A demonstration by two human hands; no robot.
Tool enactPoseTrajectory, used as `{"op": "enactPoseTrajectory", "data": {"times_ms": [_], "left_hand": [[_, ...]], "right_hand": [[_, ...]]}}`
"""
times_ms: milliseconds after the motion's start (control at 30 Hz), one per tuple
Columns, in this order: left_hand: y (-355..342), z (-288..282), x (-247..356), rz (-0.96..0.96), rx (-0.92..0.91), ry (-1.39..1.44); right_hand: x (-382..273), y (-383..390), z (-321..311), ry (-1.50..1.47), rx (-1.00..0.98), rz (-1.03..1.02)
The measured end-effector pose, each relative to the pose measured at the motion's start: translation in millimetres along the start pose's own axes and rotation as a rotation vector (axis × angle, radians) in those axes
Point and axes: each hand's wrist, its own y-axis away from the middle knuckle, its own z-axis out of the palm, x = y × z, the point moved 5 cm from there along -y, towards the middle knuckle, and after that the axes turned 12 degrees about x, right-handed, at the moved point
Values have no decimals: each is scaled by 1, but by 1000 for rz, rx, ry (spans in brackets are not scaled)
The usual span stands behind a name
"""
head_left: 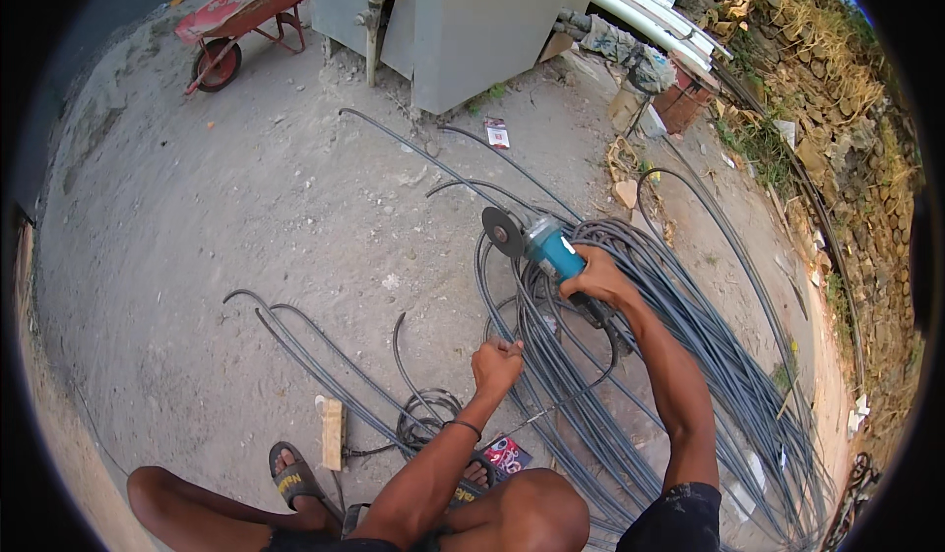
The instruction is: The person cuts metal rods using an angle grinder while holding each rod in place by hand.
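My right hand (602,275) is closed on a teal angle grinder (549,247), whose dark cutting disc (503,231) is held over a large bundle of grey steel rods (709,404), bent into long loops. Lower and to the left of it, my left hand (497,365) has its fingers closed around one of the rods at the bundle's left side. A black cable runs down from the grinder's rear. More loose rods (305,336) lie on the left, near a coil of dark cord or cable (418,419) and my sandalled feet.
A red wheelbarrow (231,16) stands at back left, beside a grey box structure (463,30). At back right are white pipes (650,16) and a rusty container (679,99). A rocky, grassy slope (847,208) borders the right. A wooden block (333,429) lies on the dusty ground.
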Motion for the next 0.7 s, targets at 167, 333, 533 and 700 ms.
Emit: {"op": "enactPoseTrajectory", "data": {"times_ms": [167, 333, 533, 700], "left_hand": [[-4, 0, 0, 72, 35, -127], [-6, 5, -6, 47, 16, -94], [-9, 4, -8, 166, 32, -135], [-7, 5, -6, 56, -6, -87]], "right_hand": [[-6, 1, 5, 43, 13, 6], [-3, -3, 5, 75, 23, 1], [-14, 0, 9, 52, 26, 0], [-14, 0, 5, 81, 39, -7]]}}
